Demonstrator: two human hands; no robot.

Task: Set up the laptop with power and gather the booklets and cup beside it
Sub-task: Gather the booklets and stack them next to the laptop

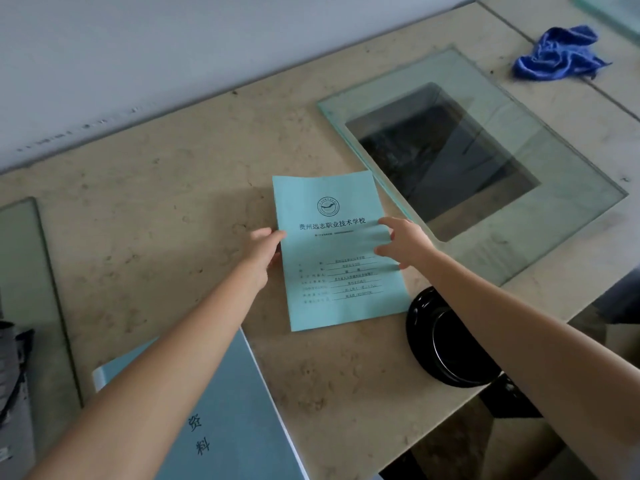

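Observation:
A light teal booklet (341, 268) with printed text lies flat in the middle of the stone table. My left hand (263, 251) pinches its left edge, thumb on the cover. From the other side, my right hand (407, 242) rests spread fingers on the right edge. A darker blue booklet (228, 410) lies at the near left, partly under my left forearm. Near the table's front edge stands a black cup (446, 351), half hidden by my right forearm. No laptop or power cable can be made out.
A thick glass pane (519, 237) covers a dark rectangular recess to the right of the booklet. A crumpled blue cloth (557, 53) lies at the far right. Another glass pane (24, 271) and a grey-black object (14, 375) sit at the left edge. A wall runs behind.

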